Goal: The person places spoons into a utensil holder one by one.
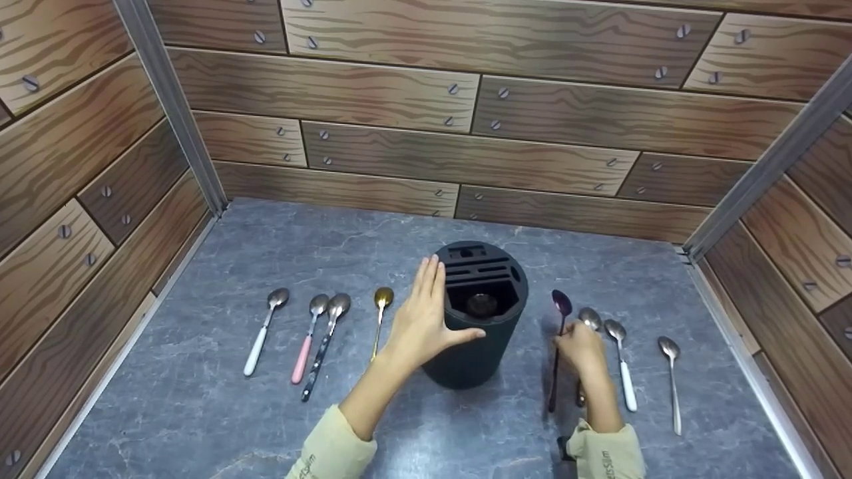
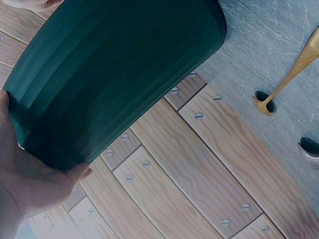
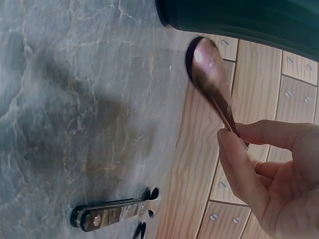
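Note:
A dark green cylindrical utensil holder (image 1: 469, 362) with a slotted black top stands on the table. My left hand (image 1: 419, 322) rests against its upper left side, fingers straight and thumb stretched across the front. In the left wrist view, palm and thumb touch the holder's wall (image 2: 114, 79). To the right of the holder, my right hand (image 1: 581, 349) pinches a purple spoon (image 1: 562, 303) by its handle between thumb and fingers. The right wrist view shows the spoon's bowl (image 3: 208, 64) raised off the table. Partly behind that hand lies a dark-handled spoon (image 1: 590, 318).
Left of the holder lie a gold spoon (image 1: 383, 297), a black-patterned spoon (image 1: 319, 362), a pink-handled spoon (image 1: 301, 359) and a white-handled spoon (image 1: 255, 352). Farther right are another white-handled spoon (image 1: 628, 386) and a silver spoon (image 1: 672, 379). Wood-patterned walls (image 1: 399, 143) surround the table.

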### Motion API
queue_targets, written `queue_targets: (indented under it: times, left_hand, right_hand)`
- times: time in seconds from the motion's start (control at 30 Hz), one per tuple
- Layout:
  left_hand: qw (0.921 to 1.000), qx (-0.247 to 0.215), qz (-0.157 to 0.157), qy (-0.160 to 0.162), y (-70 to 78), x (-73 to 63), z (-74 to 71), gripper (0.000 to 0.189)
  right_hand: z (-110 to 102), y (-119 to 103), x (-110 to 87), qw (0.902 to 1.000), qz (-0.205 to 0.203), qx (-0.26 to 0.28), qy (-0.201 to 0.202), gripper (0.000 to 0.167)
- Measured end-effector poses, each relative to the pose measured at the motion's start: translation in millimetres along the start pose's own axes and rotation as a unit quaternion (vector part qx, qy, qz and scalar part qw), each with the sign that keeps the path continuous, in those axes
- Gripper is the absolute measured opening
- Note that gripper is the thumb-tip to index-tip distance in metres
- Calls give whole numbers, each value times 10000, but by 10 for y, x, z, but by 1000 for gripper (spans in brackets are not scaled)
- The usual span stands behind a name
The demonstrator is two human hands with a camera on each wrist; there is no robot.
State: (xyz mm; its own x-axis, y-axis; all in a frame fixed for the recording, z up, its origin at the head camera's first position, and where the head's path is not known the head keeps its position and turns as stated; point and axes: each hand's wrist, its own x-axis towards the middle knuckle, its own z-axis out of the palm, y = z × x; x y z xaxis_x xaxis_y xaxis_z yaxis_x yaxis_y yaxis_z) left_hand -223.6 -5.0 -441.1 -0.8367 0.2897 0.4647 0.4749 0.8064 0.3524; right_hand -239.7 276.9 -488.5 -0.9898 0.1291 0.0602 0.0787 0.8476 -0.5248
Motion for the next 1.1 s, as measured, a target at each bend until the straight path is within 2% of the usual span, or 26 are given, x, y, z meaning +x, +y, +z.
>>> queue_targets:
  times: [0.3,0.53,0.87,1.1]
  left_hand:
    - [9999,-46,-89,-124,12,6,-3,117]
    - [9999,-53,-79,-67,9,0,3,117]
    - [9999,-47,-75,-78,5,13,-5,117]
    - [9998,-61,-133,-122,14,5,-3,117]
  right_hand:
    - [-49,-48,-37,9998,-7,74,186,15]
    - [-100,-111,-64,9989,-141,155,417,15]
    - [-213,-211,-108,9995,33,215,233,20]
    - [-260,-263,-143,9982,-29,473,367,20]
